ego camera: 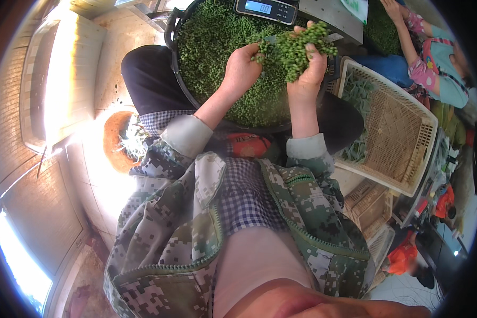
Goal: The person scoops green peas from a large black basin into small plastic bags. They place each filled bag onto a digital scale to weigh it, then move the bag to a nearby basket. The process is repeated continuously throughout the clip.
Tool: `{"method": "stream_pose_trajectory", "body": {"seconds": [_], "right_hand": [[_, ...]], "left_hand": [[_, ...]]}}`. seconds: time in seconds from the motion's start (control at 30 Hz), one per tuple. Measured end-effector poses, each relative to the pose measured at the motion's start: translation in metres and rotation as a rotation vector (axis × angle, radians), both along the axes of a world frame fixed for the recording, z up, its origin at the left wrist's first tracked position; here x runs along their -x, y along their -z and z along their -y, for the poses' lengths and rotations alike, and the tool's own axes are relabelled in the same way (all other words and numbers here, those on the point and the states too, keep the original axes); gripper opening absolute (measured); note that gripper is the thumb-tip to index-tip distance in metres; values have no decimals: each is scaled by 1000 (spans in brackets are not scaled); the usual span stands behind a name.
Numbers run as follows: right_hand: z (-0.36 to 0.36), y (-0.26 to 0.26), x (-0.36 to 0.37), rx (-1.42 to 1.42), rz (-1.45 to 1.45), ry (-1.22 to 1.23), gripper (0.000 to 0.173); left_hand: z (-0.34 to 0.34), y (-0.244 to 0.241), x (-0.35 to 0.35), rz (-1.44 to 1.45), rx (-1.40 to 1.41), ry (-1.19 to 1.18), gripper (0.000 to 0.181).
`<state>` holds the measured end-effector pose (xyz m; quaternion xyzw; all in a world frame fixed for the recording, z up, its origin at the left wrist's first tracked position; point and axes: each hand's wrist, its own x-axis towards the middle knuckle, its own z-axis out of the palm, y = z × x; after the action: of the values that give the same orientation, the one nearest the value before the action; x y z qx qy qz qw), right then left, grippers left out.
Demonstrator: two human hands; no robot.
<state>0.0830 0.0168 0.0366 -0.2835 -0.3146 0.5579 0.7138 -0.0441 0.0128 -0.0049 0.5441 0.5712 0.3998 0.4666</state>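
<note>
My right hand (311, 70) grips a bunch of green peppercorn clusters (296, 53), with the thumb on top. To its left, my left hand (243, 66) has its fingers curled around a small sprig of peppercorns (261, 55) beside that bunch. Both hands are above a round black tub (175, 59), which holds a deep layer of loose green peppercorns (210, 47). The fingertips of the left hand are partly hidden by the berries.
A digital scale (266, 10) with a lit display sits at the tub's far side. On the right, a plastic crate (397, 127) holds green leaves (355, 95). An orange basin (113, 139) stands on the floor at left. Another person (433, 59) works at upper right.
</note>
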Motion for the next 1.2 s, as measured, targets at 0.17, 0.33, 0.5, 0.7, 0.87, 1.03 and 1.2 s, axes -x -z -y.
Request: {"method": "stream_pose_trajectory", "body": {"seconds": [0.17,0.33,0.5,0.7,0.87,1.03,1.2], "right_hand": [[2,-4,4,-95,446,60,34],[1,11,-15,-281,1237,151,34],[14,-21,-22,-29,1579,101,31],[21,-24,-34,-153,1563,-35,26],[14,-5,-45,-165,1543,14,18],[7,17,-53,200,1084,-248,33],[7,42,-61,237,1331,-154,36]], "left_hand": [[-2,-3,-3,124,38,39,18],[-1,-15,-1,278,125,32,22],[1,-13,-6,306,106,12,31],[0,-9,-8,317,113,54,35],[6,-18,-14,196,86,134,37],[6,-17,-15,189,17,152,36],[13,-13,-28,-324,-546,180,34]]}}
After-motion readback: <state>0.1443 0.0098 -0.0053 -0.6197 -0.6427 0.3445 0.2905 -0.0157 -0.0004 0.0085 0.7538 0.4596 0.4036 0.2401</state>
